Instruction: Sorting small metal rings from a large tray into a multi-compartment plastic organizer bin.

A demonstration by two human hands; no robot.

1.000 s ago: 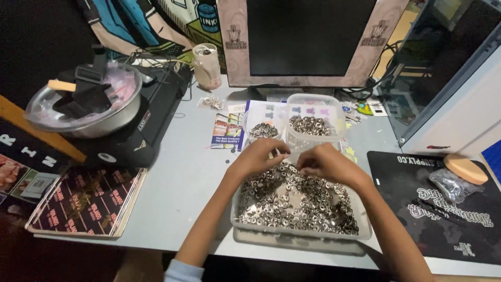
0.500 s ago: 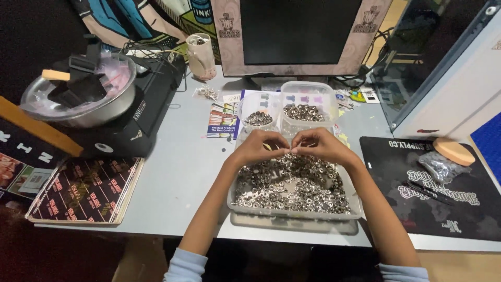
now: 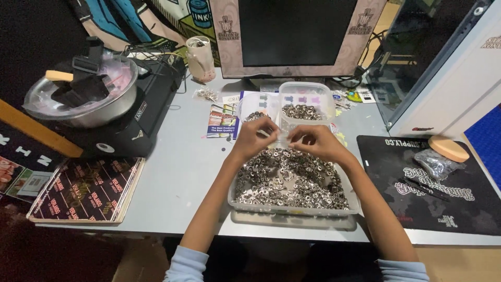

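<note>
A clear plastic tray [image 3: 292, 210] full of several small silver metal rings [image 3: 292, 180] lies on the grey desk in front of me. My left hand [image 3: 254, 137] and my right hand [image 3: 311, 141] hover over its far edge, fingertips pinched close together around small ring pieces. What sits between the fingers is too small to make out. Just behind the hands stands a clear tub [image 3: 305, 100] with more rings inside, and a small pile of rings [image 3: 254, 116] lies on papers beside it.
A dark monitor [image 3: 297, 36] stands at the back. A metal bowl [image 3: 83, 96] rests on a black machine [image 3: 133, 122] at left, with a printed booklet [image 3: 86, 188] below. A black mat [image 3: 433, 183] with a bag and wooden disc [image 3: 449, 148] lies at right. A cup [image 3: 200, 57] stands behind.
Both hands have stayed at the tray's far edge, fingers working together. The view has shifted slightly downward and closer.
</note>
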